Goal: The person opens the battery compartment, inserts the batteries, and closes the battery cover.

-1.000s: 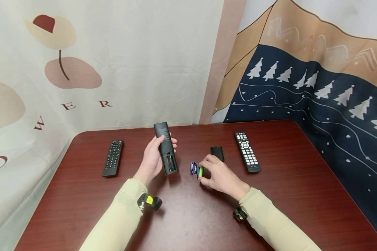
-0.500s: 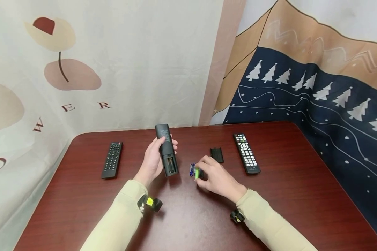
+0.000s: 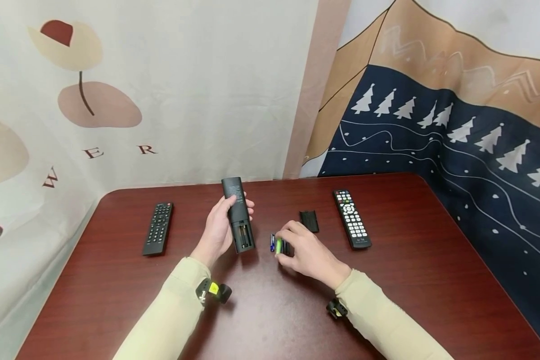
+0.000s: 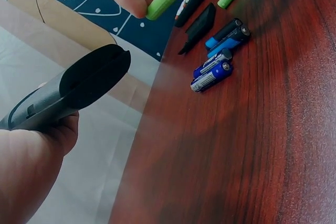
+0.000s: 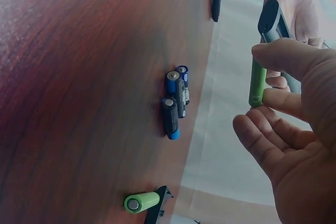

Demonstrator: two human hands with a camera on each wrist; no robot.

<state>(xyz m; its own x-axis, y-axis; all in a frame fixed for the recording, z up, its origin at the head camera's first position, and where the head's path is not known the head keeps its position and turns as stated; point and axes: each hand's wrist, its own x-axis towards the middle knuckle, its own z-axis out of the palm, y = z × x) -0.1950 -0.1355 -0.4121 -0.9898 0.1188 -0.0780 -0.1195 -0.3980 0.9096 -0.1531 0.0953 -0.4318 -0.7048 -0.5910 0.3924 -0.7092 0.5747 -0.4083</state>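
Observation:
My left hand (image 3: 217, 227) grips a dark grey remote control (image 3: 237, 207), its back turned up and the battery compartment (image 3: 243, 235) uncovered. What lies inside the compartment is too small to tell. Between thumb and finger of my right hand (image 3: 309, 254) is a green battery (image 5: 257, 82), held above the table and apart from the remote. Below it several blue batteries (image 4: 211, 76) lie side by side. A second green battery (image 5: 142, 202) lies next to the black battery cover (image 3: 309, 221); my right hand hides it in the head view.
A black remote control (image 3: 158, 229) lies at the left of the dark red table (image 3: 252, 320). Another, with white buttons (image 3: 352, 219), lies at the right. Printed curtains (image 3: 207, 100) hang behind the table's far edge.
My right hand has moved a little left with the green battery, passing over the blue ones. The left hand and its remote have hardly moved.

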